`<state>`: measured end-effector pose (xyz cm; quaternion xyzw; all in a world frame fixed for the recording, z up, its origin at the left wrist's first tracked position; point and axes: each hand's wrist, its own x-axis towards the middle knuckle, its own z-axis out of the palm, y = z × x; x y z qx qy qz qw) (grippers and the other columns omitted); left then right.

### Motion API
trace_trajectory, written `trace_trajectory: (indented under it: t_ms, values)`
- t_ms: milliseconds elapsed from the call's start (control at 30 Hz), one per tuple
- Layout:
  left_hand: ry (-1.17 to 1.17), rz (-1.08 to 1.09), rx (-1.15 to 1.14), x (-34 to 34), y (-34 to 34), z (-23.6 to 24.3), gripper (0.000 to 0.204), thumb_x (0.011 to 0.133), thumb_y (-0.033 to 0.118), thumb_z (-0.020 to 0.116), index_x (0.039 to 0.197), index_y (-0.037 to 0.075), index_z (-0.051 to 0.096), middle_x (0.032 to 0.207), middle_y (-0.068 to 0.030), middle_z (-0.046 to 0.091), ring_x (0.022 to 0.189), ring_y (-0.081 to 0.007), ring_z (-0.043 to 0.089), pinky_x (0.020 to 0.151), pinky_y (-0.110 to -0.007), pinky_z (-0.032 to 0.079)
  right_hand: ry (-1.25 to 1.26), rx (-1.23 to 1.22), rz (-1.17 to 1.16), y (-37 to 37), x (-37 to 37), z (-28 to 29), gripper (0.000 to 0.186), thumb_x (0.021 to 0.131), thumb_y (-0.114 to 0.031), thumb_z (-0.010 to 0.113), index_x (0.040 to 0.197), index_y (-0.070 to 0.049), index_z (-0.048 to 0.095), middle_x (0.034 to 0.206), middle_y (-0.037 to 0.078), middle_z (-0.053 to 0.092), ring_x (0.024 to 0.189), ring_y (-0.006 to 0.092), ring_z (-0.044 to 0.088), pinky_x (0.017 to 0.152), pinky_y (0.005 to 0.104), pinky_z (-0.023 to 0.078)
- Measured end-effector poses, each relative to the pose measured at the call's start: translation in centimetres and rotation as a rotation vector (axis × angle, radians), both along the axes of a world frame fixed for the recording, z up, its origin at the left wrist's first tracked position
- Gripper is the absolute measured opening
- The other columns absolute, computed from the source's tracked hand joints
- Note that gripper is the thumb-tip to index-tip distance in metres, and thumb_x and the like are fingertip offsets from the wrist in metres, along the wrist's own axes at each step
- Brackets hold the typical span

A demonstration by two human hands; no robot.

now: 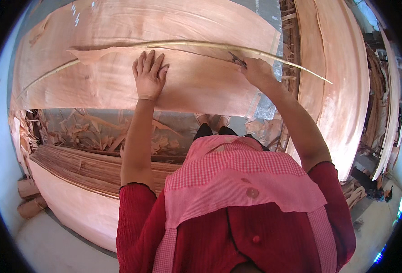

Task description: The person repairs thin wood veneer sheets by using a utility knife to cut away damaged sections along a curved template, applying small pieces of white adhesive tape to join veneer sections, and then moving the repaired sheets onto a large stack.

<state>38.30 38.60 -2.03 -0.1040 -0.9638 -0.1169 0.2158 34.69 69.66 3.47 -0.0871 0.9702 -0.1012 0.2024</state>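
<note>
A thin, pale wood veneer sheet (201, 86) lies across the work surface in front of me. My left hand (149, 78) rests on it palm down, fingers stretched and slightly spread, just below a long, thin bamboo-like stick (196, 44). That stick runs left to right over the veneer, and a torn veneer flap (96, 54) covers part of it on the left. My right hand (258, 73) is closed around a small dark-bladed tool (236, 58). The tip points up and left, near the veneer's edge below the stick; whether it is a knife or scissors I cannot tell.
Tall piles of veneer stand at the right (335, 77) and at the lower left (82, 166). Torn veneer scraps (92, 129) litter the floor between the work surface and the left pile. Two short logs (32, 207) lie at the far left.
</note>
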Motion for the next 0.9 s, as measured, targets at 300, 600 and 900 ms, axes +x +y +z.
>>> trace_trajectory:
  t_ms: [300, 600, 900]
  values:
    - [-0.031, 0.029, 0.169, -0.1, -0.5, -1.4, 0.032, 0.082, 0.012, 0.049, 0.113, 0.014, 0.053, 0.123, -0.0081, 0.046, 0.113, -0.0341, 0.041, 0.096, -0.043, 0.031, 0.249, -0.278, 0.032, -3.6, 3.6, 1.0, 0.024, 0.084, -0.015, 0.045, 0.105, -0.004, 0.045, 0.076, 0.022, 0.058, 0.075, 0.0354, 0.058, 0.068, 0.0434, 0.044]
    - [0.001, 0.171, 0.191, -0.6, -0.4, -1.9, 0.041, 0.076, 0.008, 0.050, 0.117, 0.004, 0.048, 0.125, -0.0107, 0.044, 0.117, -0.0286, 0.037, 0.098, -0.037, 0.029, 0.212, -0.518, 0.250, -16.2, 1.9, -2.8, 0.034, 0.081, -0.007, 0.041, 0.115, -0.001, 0.043, 0.085, 0.022, 0.058, 0.073, 0.0345, 0.058, 0.069, 0.0441, 0.045]
    - [-0.025, 0.182, 0.179, -0.3, -0.6, -2.3, 0.046, 0.078, 0.016, 0.047, 0.121, 0.001, 0.042, 0.129, -0.0119, 0.038, 0.120, -0.0283, 0.033, 0.099, -0.037, 0.027, 0.115, -0.324, 0.177, -21.8, 0.7, -2.0, 0.024, 0.083, -0.012, 0.037, 0.097, 0.004, 0.047, 0.087, 0.027, 0.057, 0.077, 0.0381, 0.058, 0.066, 0.0467, 0.046]
